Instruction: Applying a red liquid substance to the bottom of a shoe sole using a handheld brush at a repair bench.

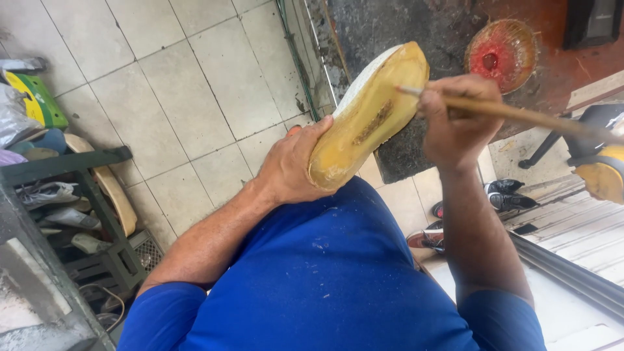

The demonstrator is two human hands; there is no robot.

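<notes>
Left hand [292, 166] is wrapped around the heel end of a shoe sole [367, 117], yellowish glue side up. Its long axis runs diagonally, toe pointing far-right toward the dark worktop [396, 26]. Right hand [458, 117] is closed on a wooden-handled brush [513, 114], tip touching the sole near the toe.

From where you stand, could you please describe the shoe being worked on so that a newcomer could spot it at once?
Start at the person's blue shirt and look just above it, where the left hand grips a shoe turned sole-up. The right hand holds a wooden stick to it. Unlike the dark shoes on the floor, its underside is coated yellow.
</notes>
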